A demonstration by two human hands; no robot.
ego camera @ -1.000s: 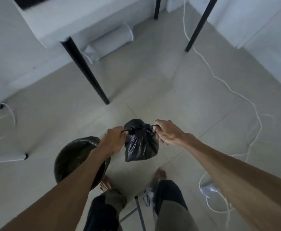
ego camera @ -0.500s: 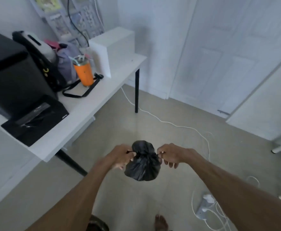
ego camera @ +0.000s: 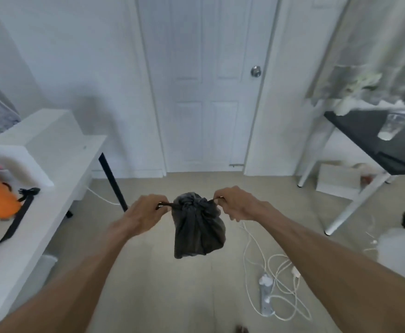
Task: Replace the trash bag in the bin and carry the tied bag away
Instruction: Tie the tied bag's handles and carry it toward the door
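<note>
While pinched at its two drawstring ends, hangs in mid-air above the floor (ego camera: 148, 272): tied black bag (ego camera: 197, 230), between left hand (ego camera: 146, 216) and right hand (ego camera: 238, 205), held apart, each curled on a string. Ahead, closed white door (ego camera: 203, 92); desk (ego camera: 52, 179) at left, power strip (ego camera: 266, 299) below right.

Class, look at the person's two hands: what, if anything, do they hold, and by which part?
Both hold the black trash bag: the left hand and right hand each pinch a tie end at its knotted top.
</note>
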